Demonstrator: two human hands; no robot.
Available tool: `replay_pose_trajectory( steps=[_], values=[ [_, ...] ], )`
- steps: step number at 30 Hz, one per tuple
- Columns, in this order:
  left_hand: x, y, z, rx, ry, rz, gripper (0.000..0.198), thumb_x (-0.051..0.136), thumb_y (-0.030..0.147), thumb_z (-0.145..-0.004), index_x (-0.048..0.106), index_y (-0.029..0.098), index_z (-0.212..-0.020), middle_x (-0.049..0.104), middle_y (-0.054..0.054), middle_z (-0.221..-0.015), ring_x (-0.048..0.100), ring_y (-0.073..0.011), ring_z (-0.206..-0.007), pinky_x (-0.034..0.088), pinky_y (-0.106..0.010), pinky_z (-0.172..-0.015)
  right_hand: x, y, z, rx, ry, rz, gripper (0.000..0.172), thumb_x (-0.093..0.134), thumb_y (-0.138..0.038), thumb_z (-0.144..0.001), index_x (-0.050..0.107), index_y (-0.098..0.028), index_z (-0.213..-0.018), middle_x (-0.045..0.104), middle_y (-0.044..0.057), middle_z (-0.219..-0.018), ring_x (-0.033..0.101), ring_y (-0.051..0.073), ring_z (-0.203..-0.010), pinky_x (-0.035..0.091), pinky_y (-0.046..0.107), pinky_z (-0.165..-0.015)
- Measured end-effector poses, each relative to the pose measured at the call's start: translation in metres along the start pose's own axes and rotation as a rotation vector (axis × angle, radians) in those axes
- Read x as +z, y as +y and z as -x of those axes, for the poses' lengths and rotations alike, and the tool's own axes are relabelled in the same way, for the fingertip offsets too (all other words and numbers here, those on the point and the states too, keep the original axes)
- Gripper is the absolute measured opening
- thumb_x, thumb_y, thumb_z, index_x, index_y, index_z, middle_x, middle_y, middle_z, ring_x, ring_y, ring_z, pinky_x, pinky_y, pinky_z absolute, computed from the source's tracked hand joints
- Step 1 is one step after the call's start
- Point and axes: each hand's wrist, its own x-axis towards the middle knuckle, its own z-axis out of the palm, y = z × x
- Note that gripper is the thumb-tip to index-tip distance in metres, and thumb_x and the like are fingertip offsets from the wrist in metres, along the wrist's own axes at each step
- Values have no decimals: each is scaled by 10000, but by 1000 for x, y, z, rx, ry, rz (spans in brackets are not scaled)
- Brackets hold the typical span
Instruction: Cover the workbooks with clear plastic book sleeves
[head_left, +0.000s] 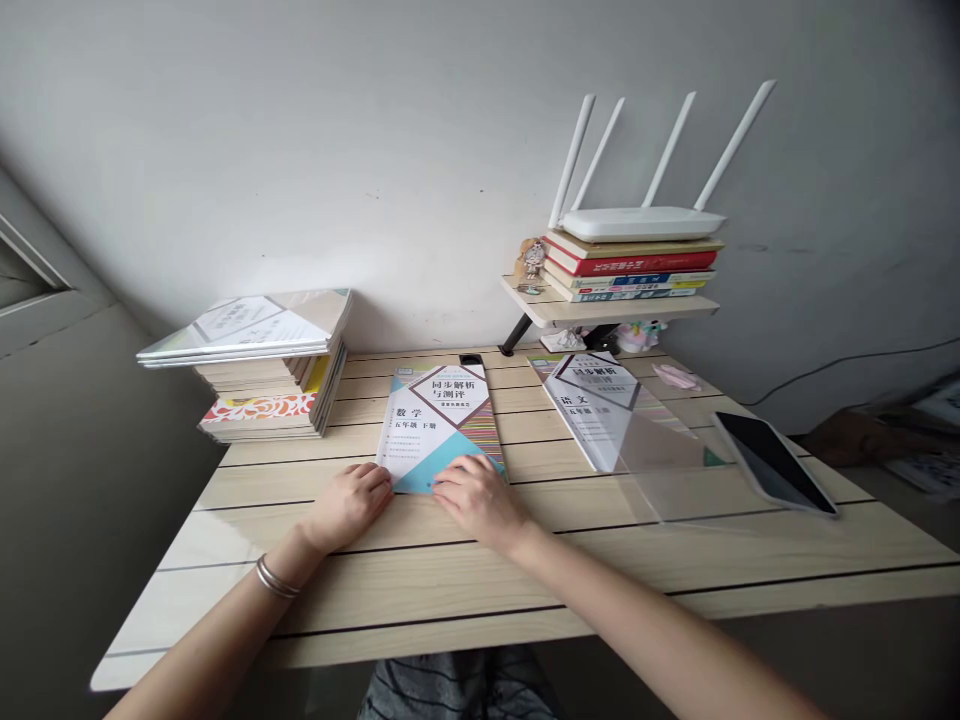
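Observation:
A math workbook (427, 415) with a white, blue and striped cover lies flat on the desk in front of me, its title in Chinese characters. At its lower left corner, the curled fingers of my left hand (351, 508) pinch the edge. My right hand (478, 500) is closed at the bottom edge, fingers bent onto the blue part of the cover; its fingertips are partly hidden. To the right lies a similar Chinese-language workbook (592, 410), and a clear plastic sheet (667, 485) overlaps its lower right part.
On the left of the wood-patterned desk (420, 600) stands a stack of books (259, 375). A tablet (776, 462) lies at the right. A small raised shelf (600, 312) holds books (634, 265) and a white router (641, 222). A pink item (676, 377) lies below it.

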Motion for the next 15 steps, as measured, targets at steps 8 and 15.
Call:
replay_pose_trajectory(
  steps=[8,15],
  values=[
    [-6,-8,12,-35,22,44,218,442,199,-923,653,164,-880,675,-50,-883,584,-167,-838,479,-315,-767,-44,60,63,127,45,26,119,611,-305,-846,730,-300,-834,726,3,-958,565,208,-934,299,392,-810],
    [-4,-6,11,-76,40,85,232,439,207,-921,656,181,-845,675,-43,-865,587,-157,-831,449,-318,-784,-40,71,69,141,50,11,147,580,-298,-860,721,-296,-820,717,7,-898,562,198,-918,306,377,-803]
  ],
)
